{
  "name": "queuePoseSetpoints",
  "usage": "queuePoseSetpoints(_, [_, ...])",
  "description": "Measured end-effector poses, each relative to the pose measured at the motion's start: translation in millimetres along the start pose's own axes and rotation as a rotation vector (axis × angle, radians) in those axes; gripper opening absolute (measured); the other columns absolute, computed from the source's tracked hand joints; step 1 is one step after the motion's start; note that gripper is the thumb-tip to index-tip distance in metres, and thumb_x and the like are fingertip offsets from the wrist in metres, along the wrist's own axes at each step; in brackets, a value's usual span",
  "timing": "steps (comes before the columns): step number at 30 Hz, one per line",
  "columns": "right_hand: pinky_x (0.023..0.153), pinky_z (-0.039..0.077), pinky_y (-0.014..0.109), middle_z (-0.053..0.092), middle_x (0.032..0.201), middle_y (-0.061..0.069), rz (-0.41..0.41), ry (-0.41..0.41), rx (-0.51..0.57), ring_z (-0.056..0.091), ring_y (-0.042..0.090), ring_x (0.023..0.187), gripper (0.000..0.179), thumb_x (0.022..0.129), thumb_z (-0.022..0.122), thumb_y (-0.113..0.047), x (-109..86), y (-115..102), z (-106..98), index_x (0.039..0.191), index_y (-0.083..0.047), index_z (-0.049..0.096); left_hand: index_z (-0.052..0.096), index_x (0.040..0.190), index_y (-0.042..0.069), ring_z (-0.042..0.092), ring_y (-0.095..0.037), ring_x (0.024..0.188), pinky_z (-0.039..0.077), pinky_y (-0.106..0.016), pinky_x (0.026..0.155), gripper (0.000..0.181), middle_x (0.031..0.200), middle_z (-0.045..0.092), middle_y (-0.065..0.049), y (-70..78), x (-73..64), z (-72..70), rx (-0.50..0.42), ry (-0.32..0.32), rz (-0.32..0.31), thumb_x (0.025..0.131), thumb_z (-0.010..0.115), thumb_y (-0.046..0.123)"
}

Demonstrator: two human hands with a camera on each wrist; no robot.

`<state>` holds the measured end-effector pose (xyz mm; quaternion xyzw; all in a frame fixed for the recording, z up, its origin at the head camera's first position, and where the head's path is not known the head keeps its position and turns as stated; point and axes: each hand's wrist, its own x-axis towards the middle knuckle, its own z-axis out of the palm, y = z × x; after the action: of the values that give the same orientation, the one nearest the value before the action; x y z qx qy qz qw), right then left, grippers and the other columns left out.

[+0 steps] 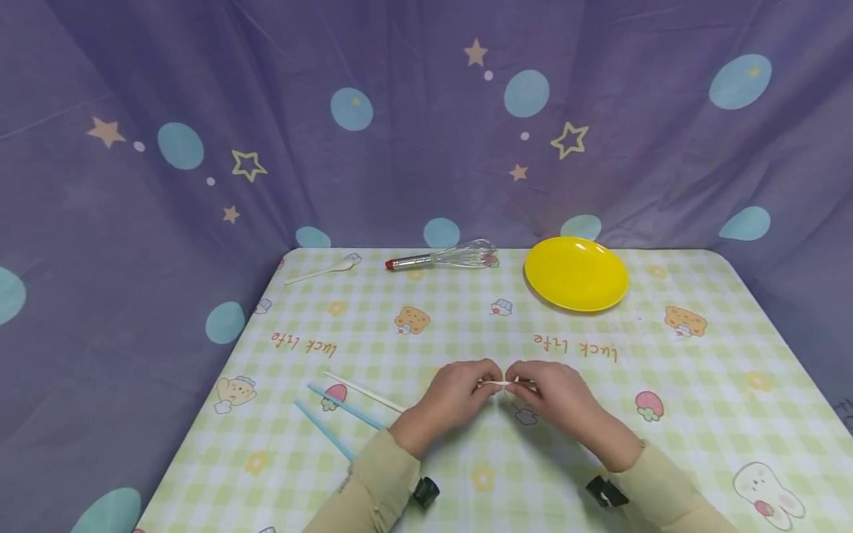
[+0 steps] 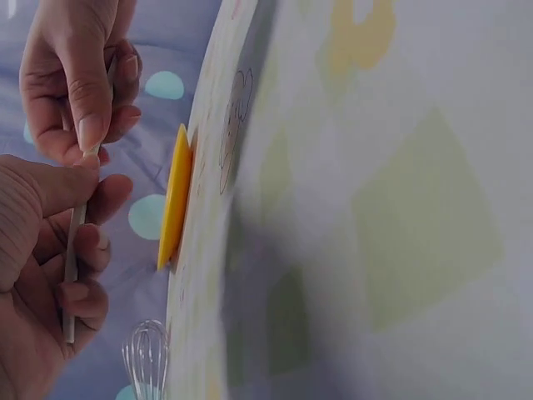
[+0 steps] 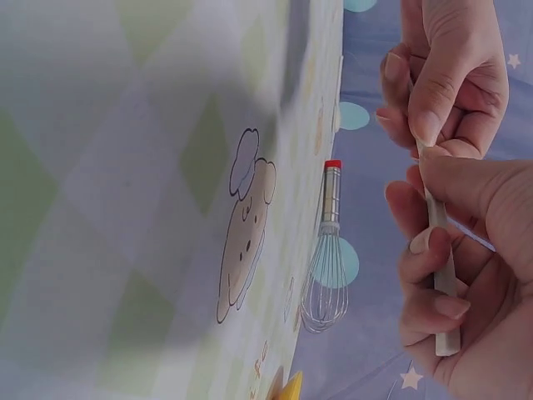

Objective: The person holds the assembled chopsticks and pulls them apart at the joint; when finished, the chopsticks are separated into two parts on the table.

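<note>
Both hands meet over the middle of the table, fingertips almost touching, on one thin pale stick [image 3: 441, 275]. My left hand [image 1: 449, 392] pinches one half between thumb and fingers. The other half is held by my right hand [image 1: 563, 396], its thumb near the left thumb. In the left wrist view the stick [image 2: 72, 275] runs along the curled fingers of the left hand. Much of it is covered by the hands, and its kind cannot be told. Beside the left forearm lie a cream chopstick [image 1: 363, 390] and two light-blue chopsticks [image 1: 346, 406], their near ends hidden.
At the table's far edge lie a pale spoon [image 1: 320, 272], a wire whisk [image 1: 460, 256] with a red-tipped handle, and a yellow plate [image 1: 576, 274]. The table wears a green checked cloth [image 1: 706, 385]. A purple curtain [image 1: 426, 170] closes off the back and sides.
</note>
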<state>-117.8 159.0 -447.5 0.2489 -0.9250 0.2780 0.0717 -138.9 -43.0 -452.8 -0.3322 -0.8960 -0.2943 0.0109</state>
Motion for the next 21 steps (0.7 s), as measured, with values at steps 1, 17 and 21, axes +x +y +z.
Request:
queuePoseSetpoints(1, [0.06, 0.046, 0.024, 0.066, 0.08, -0.016, -0.005, 0.001, 0.0, 0.052, -0.003, 0.064, 0.007, 0.087, 0.074, -0.022, -0.1, 0.2, 0.3, 0.087, -0.025, 0.068, 0.067, 0.095, 0.023, 0.058, -0.001, 0.073, 0.046, -0.02, 0.069, 0.007, 0.091, 0.069, 0.01, 0.0, 0.4, 0.8, -0.011, 0.007, 0.001, 0.093, 0.065, 0.029])
queuePoseSetpoints(17, [0.059, 0.044, 0.023, 0.066, 0.079, -0.019, -0.047, 0.014, 0.058, 0.049, -0.004, 0.061, 0.006, 0.089, 0.073, -0.022, -0.4, 2.0, -2.5, 0.088, -0.027, 0.07, 0.069, 0.091, 0.02, 0.047, -0.001, 0.063, 0.039, -0.017, 0.061, 0.005, 0.088, 0.07, 0.012, -0.1, -0.3, 2.9, -0.157, 0.085, 0.015, 0.092, 0.068, 0.025])
queuePoseSetpoints(21, [0.058, 0.043, 0.023, 0.066, 0.08, -0.018, -0.062, 0.02, 0.068, 0.048, -0.004, 0.06, 0.005, 0.089, 0.072, -0.022, -0.8, 2.7, -2.3, 0.088, -0.027, 0.071, 0.069, 0.089, 0.022, 0.041, 0.0, 0.057, 0.037, -0.016, 0.058, 0.005, 0.085, 0.069, 0.014, -2.7, -1.0, 4.2, -0.192, 0.091, 0.019, 0.092, 0.068, 0.026])
